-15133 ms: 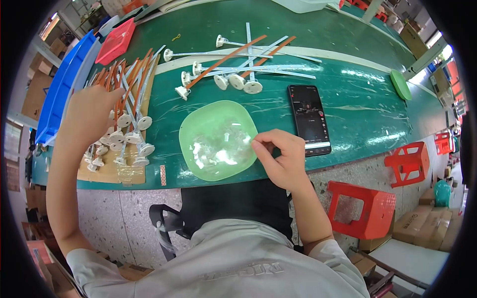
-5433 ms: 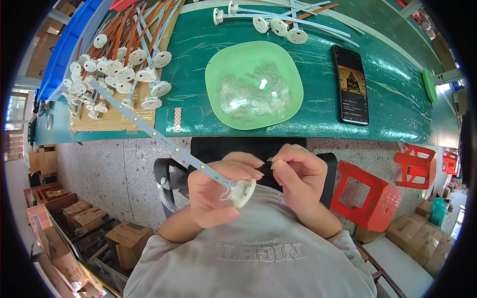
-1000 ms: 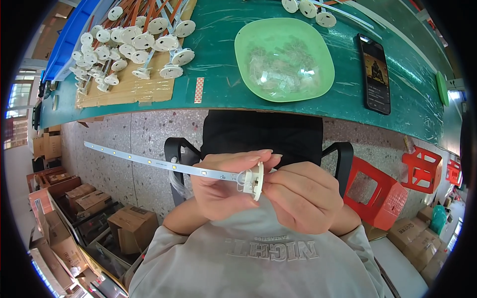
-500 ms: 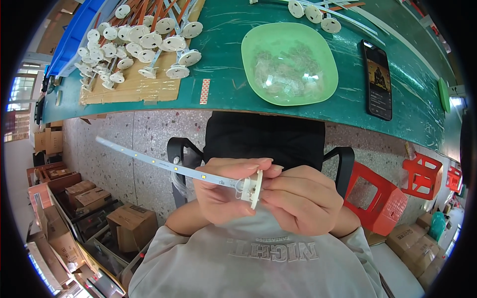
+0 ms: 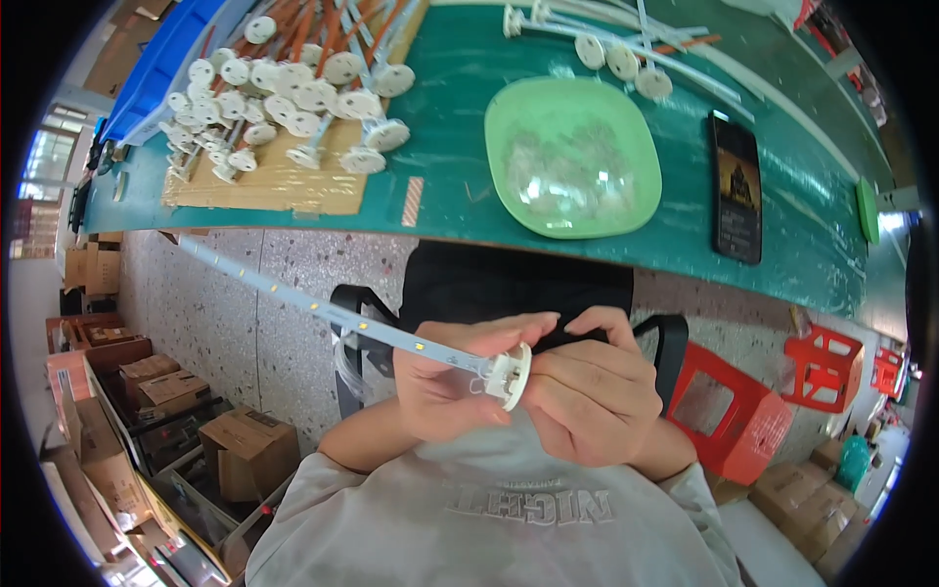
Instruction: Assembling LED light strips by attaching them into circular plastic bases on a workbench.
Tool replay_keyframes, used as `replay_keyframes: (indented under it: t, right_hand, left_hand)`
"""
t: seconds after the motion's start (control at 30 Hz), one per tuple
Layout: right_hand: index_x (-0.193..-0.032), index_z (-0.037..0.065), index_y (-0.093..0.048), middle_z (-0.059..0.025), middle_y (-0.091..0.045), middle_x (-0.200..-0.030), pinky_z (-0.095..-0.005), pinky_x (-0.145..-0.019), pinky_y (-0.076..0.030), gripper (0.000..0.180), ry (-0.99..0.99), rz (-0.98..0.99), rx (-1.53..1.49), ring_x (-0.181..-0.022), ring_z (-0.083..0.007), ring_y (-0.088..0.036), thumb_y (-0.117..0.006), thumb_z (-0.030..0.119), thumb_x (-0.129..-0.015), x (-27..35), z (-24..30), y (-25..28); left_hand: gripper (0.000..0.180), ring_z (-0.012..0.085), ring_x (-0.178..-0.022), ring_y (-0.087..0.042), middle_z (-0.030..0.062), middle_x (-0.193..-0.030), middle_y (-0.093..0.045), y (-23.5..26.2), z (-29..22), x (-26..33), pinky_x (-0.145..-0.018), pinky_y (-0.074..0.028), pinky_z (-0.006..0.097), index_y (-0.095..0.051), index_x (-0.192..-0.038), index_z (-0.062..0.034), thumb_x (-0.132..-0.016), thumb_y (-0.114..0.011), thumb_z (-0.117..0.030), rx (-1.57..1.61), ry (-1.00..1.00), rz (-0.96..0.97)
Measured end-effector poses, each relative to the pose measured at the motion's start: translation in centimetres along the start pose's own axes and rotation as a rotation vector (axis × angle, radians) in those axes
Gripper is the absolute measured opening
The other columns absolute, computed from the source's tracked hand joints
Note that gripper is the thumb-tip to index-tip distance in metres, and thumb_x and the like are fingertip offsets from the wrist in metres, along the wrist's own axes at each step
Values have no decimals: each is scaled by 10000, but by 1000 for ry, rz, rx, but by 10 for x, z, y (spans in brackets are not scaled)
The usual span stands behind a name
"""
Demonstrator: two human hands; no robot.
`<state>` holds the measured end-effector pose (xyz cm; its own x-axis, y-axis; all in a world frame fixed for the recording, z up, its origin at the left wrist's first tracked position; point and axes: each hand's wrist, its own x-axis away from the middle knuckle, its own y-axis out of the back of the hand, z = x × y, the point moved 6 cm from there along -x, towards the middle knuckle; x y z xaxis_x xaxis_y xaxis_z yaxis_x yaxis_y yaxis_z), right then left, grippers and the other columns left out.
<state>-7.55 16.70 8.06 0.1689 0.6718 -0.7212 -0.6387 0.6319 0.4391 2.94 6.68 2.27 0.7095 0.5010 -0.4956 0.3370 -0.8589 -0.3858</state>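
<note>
In front of my chest, my left hand point(image 5: 445, 391) is closed round the end of an LED strip point(image 5: 337, 315). The strip is a long pale bar with small yellow chips, slanting up to the left. At its right end sits a round white end cap point(image 5: 522, 378), with thin wires looping at the joint. My right hand point(image 5: 595, 396) is at the cap's outer face, its thumb and lower fingers pressed together and its index finger raised and bent. Whatever those fingers pinch is hidden. A clear coiled cord point(image 5: 349, 367) hangs under the strip beside my left hand.
On the green table point(image 5: 440, 127) a pile of strips with white round caps point(image 5: 284, 93) lies on cardboard point(image 5: 264, 199). A green bowl point(image 5: 577, 223) holds small clear pieces. A phone point(image 5: 736, 186) and more strips point(image 5: 626, 64) lie right. Red stools point(image 5: 748, 430) and cartons point(image 5: 249, 450) stand around.
The strip and cap have shifted slightly right, the cap tilting. My right index finger has lifted off and bent upward. The table appears slightly lower in view.
</note>
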Motion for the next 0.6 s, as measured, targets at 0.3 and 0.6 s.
replay_keyframes:
  t: [0.3,0.6]
  right_hand:
    - [-844,48,-708,-59,-697,-758,-402,-783,-522,149,-71,115,-72,-664,-211,-666,-755,25,-704,-21,-34,16]
    - [-862,-25,-669,-134,-664,-749,-381,-707,-513,138,-146,-124,346,-712,-305,-651,-681,-62,-729,-2,-85,95]
  left_hand:
    - [491,243,-862,-693,192,-1089,-691,64,-57,-20,-783,-547,345,-576,-1272,78,-863,-685,-172,-710,177,-107]
    - [436,268,-607,-633,174,-684,-633,173,-195,-138,-594,-485,356,-675,-1114,11,-797,-751,-279,-1814,346,-325]
